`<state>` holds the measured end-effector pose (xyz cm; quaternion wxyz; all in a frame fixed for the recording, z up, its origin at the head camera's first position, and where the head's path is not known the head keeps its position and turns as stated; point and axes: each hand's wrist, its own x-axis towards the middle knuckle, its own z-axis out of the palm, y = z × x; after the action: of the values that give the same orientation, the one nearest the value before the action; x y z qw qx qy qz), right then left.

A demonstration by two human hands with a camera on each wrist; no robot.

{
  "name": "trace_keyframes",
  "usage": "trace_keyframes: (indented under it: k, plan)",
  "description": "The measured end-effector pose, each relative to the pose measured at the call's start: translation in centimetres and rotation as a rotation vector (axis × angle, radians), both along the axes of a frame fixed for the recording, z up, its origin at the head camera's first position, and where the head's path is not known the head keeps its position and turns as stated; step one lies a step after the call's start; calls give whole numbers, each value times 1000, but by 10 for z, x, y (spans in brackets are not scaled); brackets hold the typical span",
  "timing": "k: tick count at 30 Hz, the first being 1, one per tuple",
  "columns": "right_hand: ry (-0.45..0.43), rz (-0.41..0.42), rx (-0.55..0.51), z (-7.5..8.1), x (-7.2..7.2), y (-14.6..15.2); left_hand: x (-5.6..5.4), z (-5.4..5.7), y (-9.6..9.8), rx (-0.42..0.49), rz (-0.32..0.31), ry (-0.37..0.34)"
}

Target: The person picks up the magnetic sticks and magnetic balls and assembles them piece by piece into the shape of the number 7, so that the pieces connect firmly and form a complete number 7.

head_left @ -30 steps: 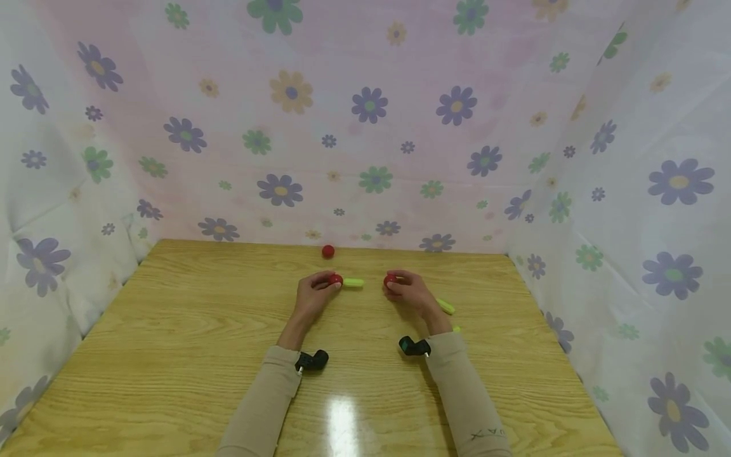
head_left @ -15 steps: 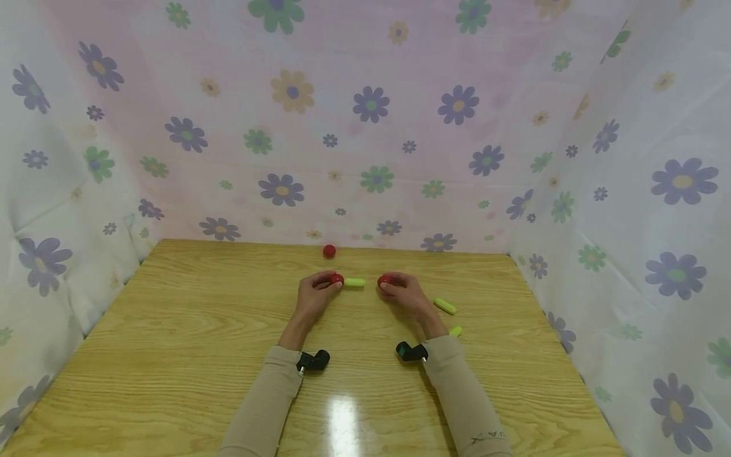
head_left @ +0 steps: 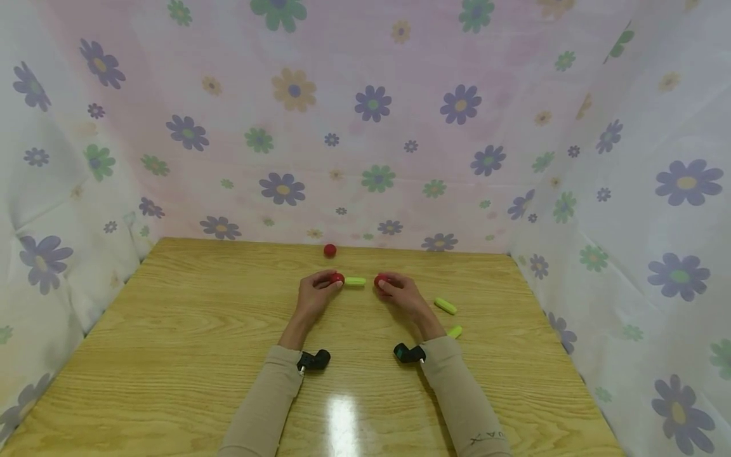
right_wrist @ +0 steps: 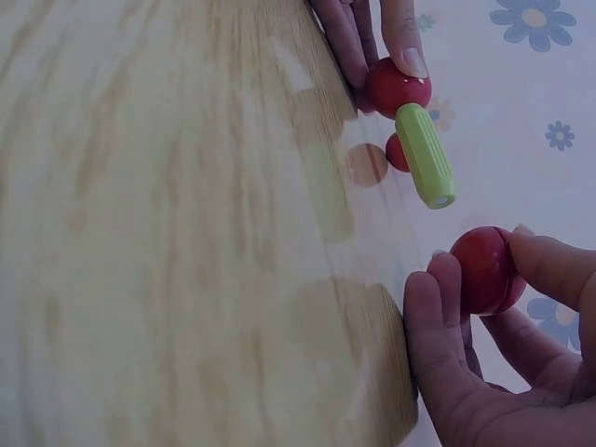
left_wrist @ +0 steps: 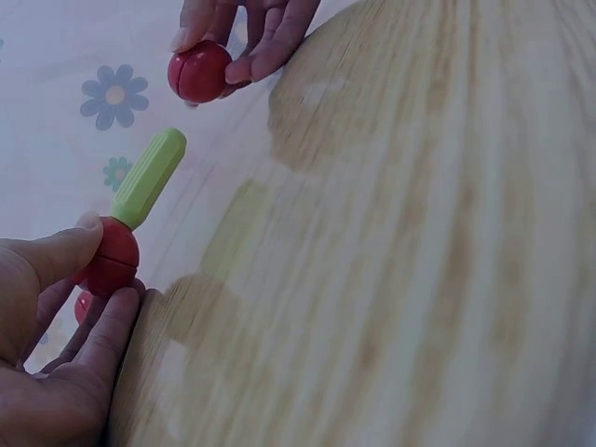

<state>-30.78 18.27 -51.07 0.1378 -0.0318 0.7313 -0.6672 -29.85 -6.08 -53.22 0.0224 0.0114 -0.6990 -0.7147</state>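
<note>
Pinching a glossy red ball over the wood-grained bench, the left grip presents a ribbed lime-green rod touching it; the right grip pinches a second red ball, just apart from the rod's free end. Holding left steady and lining up squarely looks wise. Since a second ago, right has closed in; left barely budges!

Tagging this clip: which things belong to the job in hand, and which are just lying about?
In use:
left red ball, in left hand
green stick jutting from it
right red ball, in right hand

Lying about, possibly spares:
far red ball, untouched
two loose green sticks
</note>
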Motion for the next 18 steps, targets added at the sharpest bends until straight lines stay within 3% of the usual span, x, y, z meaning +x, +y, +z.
trace_keyframes:
  k: [18]
  plan:
    - [8,-47,-63,-4,-1,-6,-2,-3,0,-10,-1,13]
